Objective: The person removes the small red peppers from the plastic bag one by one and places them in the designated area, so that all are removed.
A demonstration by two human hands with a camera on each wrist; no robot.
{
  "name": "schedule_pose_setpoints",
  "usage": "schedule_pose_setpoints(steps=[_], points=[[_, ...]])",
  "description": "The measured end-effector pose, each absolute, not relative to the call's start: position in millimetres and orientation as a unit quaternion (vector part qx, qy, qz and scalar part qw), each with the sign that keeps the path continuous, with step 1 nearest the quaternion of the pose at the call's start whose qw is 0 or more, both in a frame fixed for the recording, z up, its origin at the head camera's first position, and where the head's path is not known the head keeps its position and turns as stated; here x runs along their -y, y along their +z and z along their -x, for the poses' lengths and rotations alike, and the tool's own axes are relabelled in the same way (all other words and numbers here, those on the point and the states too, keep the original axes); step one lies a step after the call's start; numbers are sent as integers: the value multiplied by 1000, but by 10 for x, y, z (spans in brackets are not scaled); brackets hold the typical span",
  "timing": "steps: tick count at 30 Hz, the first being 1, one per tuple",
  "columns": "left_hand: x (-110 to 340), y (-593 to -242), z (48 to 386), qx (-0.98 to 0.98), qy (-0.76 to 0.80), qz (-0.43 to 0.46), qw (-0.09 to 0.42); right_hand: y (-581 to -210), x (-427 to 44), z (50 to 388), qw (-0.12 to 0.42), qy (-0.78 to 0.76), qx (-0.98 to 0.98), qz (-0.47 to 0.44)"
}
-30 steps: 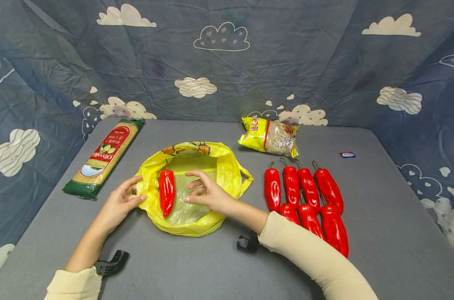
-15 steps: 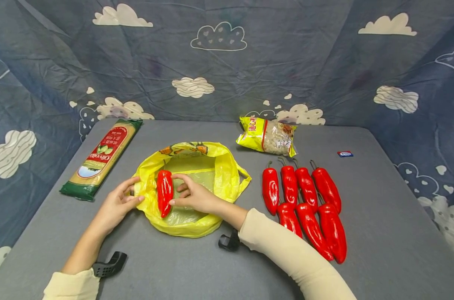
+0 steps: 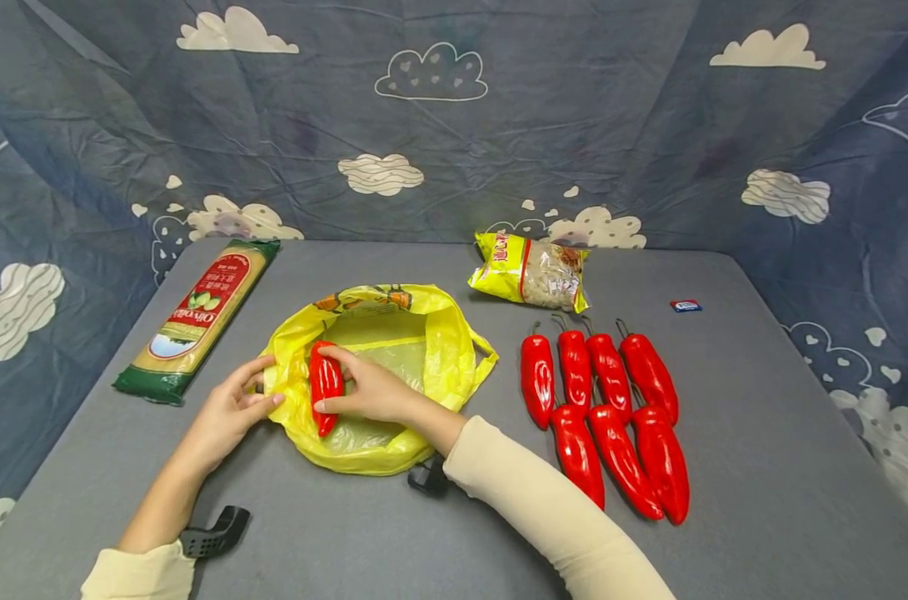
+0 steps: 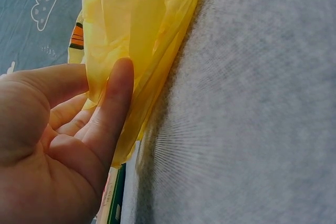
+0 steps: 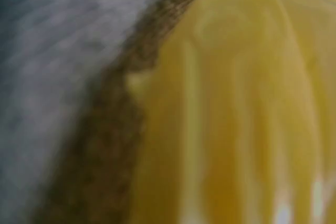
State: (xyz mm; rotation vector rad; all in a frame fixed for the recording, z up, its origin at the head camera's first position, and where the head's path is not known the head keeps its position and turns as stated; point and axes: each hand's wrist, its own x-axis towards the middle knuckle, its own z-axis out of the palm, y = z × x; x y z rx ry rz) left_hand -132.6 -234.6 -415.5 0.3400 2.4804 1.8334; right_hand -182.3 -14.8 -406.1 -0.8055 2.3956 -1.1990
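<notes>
In the head view a yellow plastic bag [image 3: 460, 367] lies with its mouth held wide. My left hand [image 3: 232, 412] pinches its left rim between thumb and fingers; the left wrist view shows the thumb [image 4: 119, 85] against the thin film. Inside the bag, by its left wall, is a glossy red chili pepper [image 3: 324, 379]. My right hand [image 3: 371, 390] reaches over the near right rim and grips this pepper, thumb low and fingers above. The bag's wall [image 5: 236, 108] fills most of the right wrist view and hides the grip there.
Several more red peppers [image 3: 611, 400] lie in two rows right of the bag. A yellow food packet [image 3: 529, 271] stands behind them, and a small red-blue wrapper [image 3: 685, 306] is farther right. A green-and-red spaghetti pack [image 3: 199, 321] lies at the left on the grey table [image 3: 334, 533].
My right hand has moved left inside the bag, from beside the pepper onto it, and its fingers have closed round it. The left hand keeps its hold on the rim.
</notes>
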Motion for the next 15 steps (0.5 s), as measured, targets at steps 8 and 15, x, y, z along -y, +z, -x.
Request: schedule_pose_setpoints(steps=[8, 15], points=[[2349, -4160, 1319, -800, 589, -114, 13, -4033, 247, 1823, 182, -325, -891, 261], [2343, -4160, 1316, -798, 592, -114, 13, -3993, 250, 1843, 190, -352, -878, 263]])
